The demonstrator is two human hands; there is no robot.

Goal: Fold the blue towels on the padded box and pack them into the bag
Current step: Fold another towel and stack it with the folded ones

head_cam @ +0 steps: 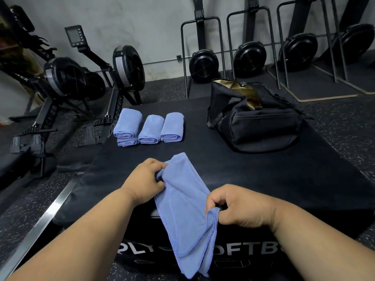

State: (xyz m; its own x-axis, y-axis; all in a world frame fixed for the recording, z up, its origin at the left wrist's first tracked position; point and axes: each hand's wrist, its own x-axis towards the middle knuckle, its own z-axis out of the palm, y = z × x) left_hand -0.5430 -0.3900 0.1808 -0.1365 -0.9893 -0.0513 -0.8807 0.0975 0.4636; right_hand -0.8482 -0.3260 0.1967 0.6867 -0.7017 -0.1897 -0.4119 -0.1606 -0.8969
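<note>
Both my hands pinch one towel (186, 211): left hand (145, 179), right hand (233, 205). Folded towels (149, 128) lie at 11 o'clock, bag (253, 116) at 1 o'clock.

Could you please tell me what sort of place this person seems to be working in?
Most likely a gym. Rowing machines stand at the left, more are stored upright along the wall, the floor is speckled rubber, and the towels lie on a padded box printed like a soft plyo box.

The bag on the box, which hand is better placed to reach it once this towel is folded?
Probably the right hand: the open bag sits on the far right of the padded box. The left hand is nearer the folded towels.
</note>
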